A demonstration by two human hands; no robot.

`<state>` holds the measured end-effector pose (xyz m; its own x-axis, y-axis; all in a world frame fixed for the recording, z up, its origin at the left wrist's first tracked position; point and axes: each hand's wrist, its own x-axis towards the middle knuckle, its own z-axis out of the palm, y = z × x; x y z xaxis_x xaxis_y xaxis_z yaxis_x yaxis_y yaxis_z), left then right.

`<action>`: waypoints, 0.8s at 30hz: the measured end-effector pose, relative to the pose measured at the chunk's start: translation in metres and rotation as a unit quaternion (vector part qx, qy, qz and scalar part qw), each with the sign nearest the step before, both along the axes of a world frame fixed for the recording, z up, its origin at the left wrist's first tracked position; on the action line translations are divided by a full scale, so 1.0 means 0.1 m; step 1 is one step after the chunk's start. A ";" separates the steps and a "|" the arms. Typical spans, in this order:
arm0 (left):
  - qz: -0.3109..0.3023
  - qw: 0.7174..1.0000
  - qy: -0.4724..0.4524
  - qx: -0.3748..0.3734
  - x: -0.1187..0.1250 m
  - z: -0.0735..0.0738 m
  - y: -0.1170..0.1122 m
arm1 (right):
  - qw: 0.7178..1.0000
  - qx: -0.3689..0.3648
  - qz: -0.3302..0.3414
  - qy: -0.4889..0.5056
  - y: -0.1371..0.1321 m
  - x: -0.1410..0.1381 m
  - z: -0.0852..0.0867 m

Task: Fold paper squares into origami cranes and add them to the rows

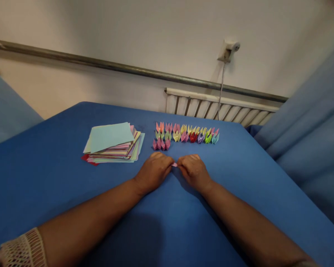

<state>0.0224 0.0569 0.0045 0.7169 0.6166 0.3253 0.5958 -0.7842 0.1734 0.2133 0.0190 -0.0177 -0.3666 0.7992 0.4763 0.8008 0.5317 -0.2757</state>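
Between my two hands a small pink piece of folded paper [174, 164] shows, mostly hidden by the fingers. My left hand [155, 168] is closed and pinches its left end. On its right end my right hand [194, 170] is closed in the same way. Both hands are low over the blue-covered table [172, 222]. Just beyond them stand several small folded paper cranes [193, 137] in rows, in pink, yellow, green, red, purple and light blue. The nearest short row of pink cranes [161, 144] is close to my fingertips.
Left of the hands lies a thick, uneven stack of coloured paper sheets [113, 139], light blue on top. Behind the table are a wall with a metal rail [114, 65], a white radiator [200, 102] and a plugged socket [226, 51]. Blue curtains [308, 115] hang at the sides.
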 end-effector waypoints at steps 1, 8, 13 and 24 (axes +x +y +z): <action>-0.012 1.000 -0.007 0.012 0.01 0.00 0.01 | 1.000 0.014 -0.003 -0.018 0.00 0.00 0.01; -0.015 0.997 0.037 -0.070 -0.01 -0.04 -0.07 | 0.988 -0.070 0.027 -0.132 -0.03 -0.07 -0.02; -0.014 0.993 0.004 -0.121 -0.08 -0.04 -0.13 | 0.992 -0.119 0.025 -0.025 -0.06 -0.04 -0.07; 0.010 0.984 -0.052 -0.173 -0.07 -0.10 -0.01 | 0.985 -0.162 -0.025 0.052 0.00 -0.04 -0.14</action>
<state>0.0153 0.0558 -0.0052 0.6773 0.7171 0.1643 0.5761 -0.6559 0.4878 0.2092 0.0193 -0.0314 -0.2861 0.9310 0.2265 0.7820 0.3635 -0.5063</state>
